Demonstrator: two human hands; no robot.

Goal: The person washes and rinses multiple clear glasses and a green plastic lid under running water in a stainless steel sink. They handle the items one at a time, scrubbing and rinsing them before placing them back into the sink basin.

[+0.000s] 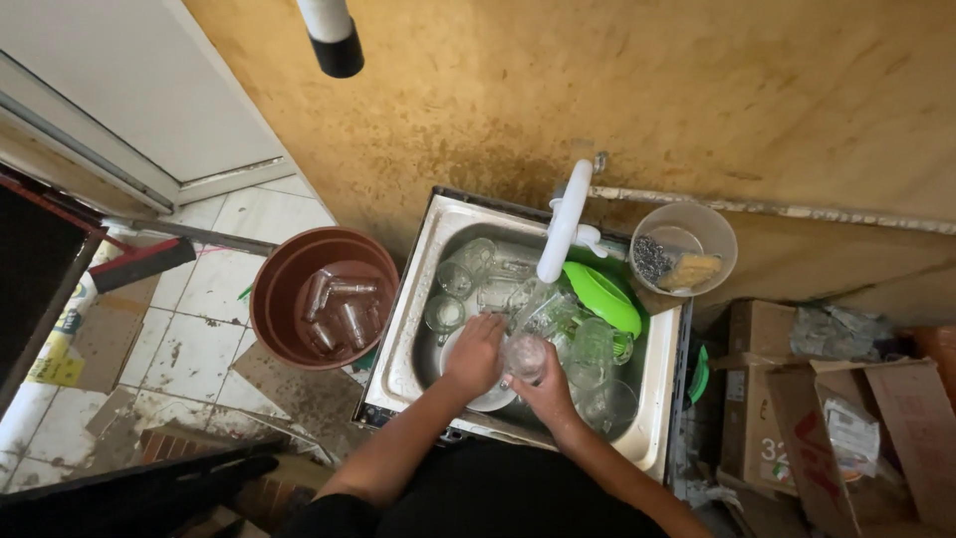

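Both my hands are over a steel sink full of clear glassware. My right hand grips a clear drinking glass from below, its mouth facing up. My left hand is curled with its fingers at the rim of that glass, over a white plate lying in the sink. Other glasses and a glass mug lie around them, next to a green plastic bowl. A white tap hangs over the sink.
A brown plastic basin with several glasses inside stands on the tiled floor at the left. A clear tub holding steel wool and a sponge sits at the sink's back right. Cardboard boxes crowd the right side. A yellow stained wall rises behind.
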